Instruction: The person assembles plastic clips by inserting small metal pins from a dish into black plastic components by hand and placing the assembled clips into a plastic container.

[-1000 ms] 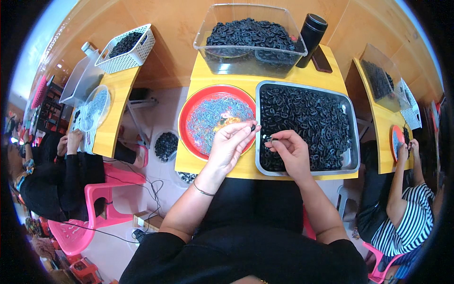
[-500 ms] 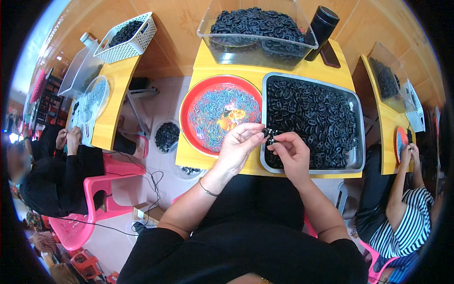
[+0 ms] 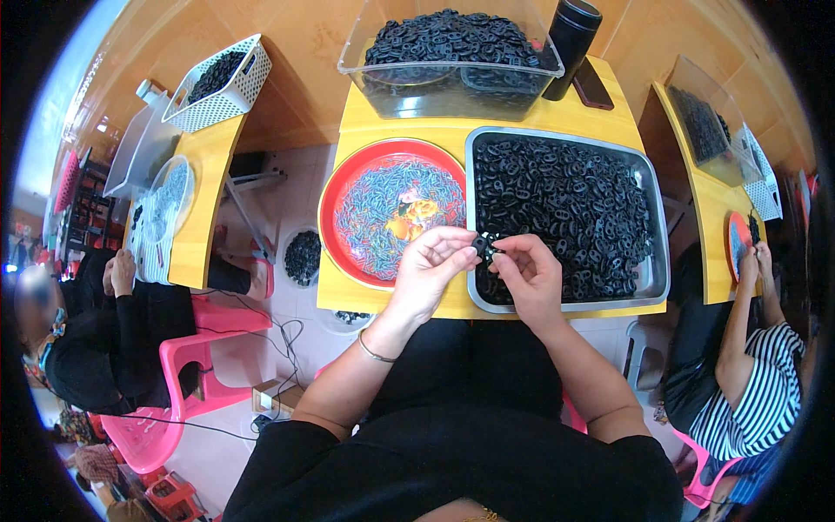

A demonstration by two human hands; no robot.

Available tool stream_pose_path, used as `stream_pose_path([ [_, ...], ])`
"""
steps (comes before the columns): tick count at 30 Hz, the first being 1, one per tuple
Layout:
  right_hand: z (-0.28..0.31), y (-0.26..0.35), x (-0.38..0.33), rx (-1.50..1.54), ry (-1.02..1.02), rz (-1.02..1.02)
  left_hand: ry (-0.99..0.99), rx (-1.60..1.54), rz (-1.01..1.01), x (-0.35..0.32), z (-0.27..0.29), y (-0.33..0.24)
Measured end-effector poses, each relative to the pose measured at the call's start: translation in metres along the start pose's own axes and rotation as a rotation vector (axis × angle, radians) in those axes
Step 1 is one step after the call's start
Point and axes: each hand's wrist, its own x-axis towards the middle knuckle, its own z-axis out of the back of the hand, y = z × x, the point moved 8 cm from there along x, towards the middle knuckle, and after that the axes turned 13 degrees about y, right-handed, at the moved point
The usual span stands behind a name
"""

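Note:
My left hand point(image 3: 435, 268) and my right hand point(image 3: 532, 277) meet above the near edge of the table. Both pinch small black plastic pieces point(image 3: 487, 247) with bright, metal-looking spots; their exact form is too small to make out. Just left of them lies a round red tray point(image 3: 334, 246) with many thin metal pins point(image 3: 365, 204) spread over its patterned bottom. Beneath and to the right of my fingers is a rectangular metal tray point(image 3: 663, 230), filled with flat black oval pieces point(image 3: 557, 209) that have holes in them.
Behind the trays stands a clear plastic box point(image 3: 435, 106) full of similar black pieces. A black cylindrical bottle point(image 3: 572, 43) and a dark phone point(image 3: 592, 87) are beside it. Tubs of black parts point(image 3: 302, 257) rest on the floor. Co-workers sit at tables on both sides.
The whole view has shifted slightly. My fingers stay pinched together, and the black pieces between them are turned a little and closer together than before.

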Motion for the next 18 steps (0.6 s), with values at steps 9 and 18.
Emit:
stream_pose_path([
  [9,-0.0013,-0.0013,0.0004,0.009,0.002,0.015,0.058,0.008,0.032,0.0004,-0.0087,-0.0022],
  [18,-0.0058,0.0048,0.0007,-0.122,0.045,0.049,0.043,0.031,0.032,0.0007,-0.0078,-0.0036],
])
